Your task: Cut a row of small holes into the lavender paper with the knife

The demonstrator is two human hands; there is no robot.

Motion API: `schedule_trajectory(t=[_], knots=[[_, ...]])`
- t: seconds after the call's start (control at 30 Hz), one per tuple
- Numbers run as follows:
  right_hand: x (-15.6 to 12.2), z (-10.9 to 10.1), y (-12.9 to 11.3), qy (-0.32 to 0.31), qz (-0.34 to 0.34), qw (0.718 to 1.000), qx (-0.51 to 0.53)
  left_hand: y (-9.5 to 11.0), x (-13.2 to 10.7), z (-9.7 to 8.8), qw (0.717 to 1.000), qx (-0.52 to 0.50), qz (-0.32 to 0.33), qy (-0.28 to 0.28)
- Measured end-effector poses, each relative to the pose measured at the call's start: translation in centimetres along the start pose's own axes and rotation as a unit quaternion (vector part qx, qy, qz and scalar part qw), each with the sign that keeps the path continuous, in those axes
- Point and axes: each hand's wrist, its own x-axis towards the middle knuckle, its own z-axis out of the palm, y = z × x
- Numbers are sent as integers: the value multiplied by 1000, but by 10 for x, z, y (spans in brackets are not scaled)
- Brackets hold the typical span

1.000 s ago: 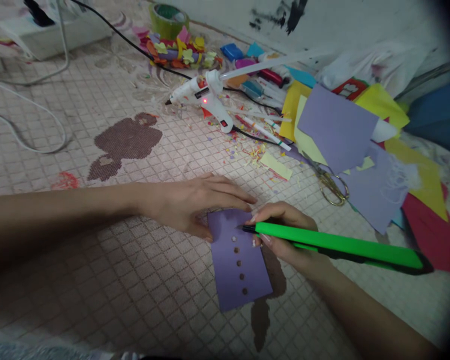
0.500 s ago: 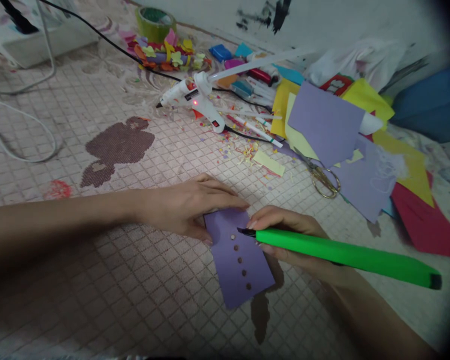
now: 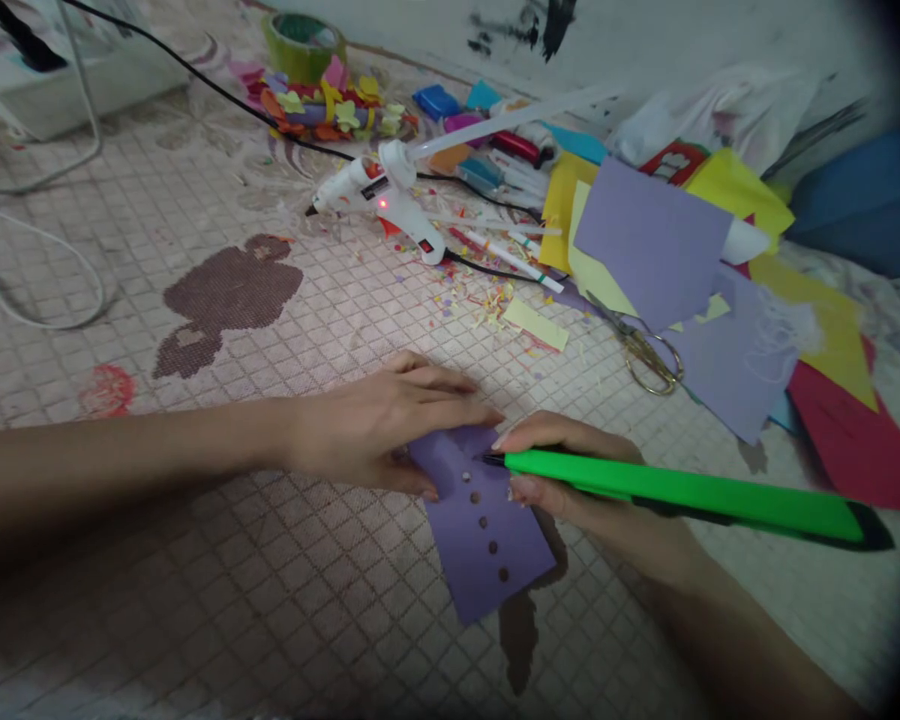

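A small purple paper strip (image 3: 487, 535) lies on the patterned mat, with a row of several small punched holes down its middle. My left hand (image 3: 379, 428) lies flat on the strip's top left corner, fingers stretched out and pressing it down. My right hand (image 3: 570, 480) is closed round a long bright green tool (image 3: 682, 492), whose dark tip rests at the strip's upper right, just above the row of holes.
A white hot glue gun (image 3: 390, 195) with a lit red lamp lies beyond, its black cord running left. Gold scissors (image 3: 649, 355), loose purple, yellow and red paper sheets (image 3: 652, 245), markers, paper scraps, a green tape roll (image 3: 304, 40) and white cables surround the spot.
The green tool's tip has shifted slightly along the strip's top near the holes. My left hand stays pressed on the paper. The view has drifted a little.
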Motion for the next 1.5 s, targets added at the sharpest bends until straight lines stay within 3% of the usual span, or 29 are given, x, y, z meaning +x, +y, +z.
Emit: schedule_trajectory(t=[0.17, 0.33, 0.57, 0.83, 1.5], knots=[[-4, -10, -7, -44, 1, 999, 7, 1, 1, -6, 999, -26, 13, -37], [-6, -10, -3, -11, -5, 999, 39, 1, 7, -8, 996, -46, -3, -82], [-2, 3, 12, 44, -113, 991, -55, 1, 11, -1, 997, -63, -15, -48], [2, 14, 21, 83, -105, 989, -67, 0, 8, 1, 997, -54, -21, -42], [4, 10, 15, 39, -95, 993, -55, -1, 8, 1, 997, -68, -18, -39]])
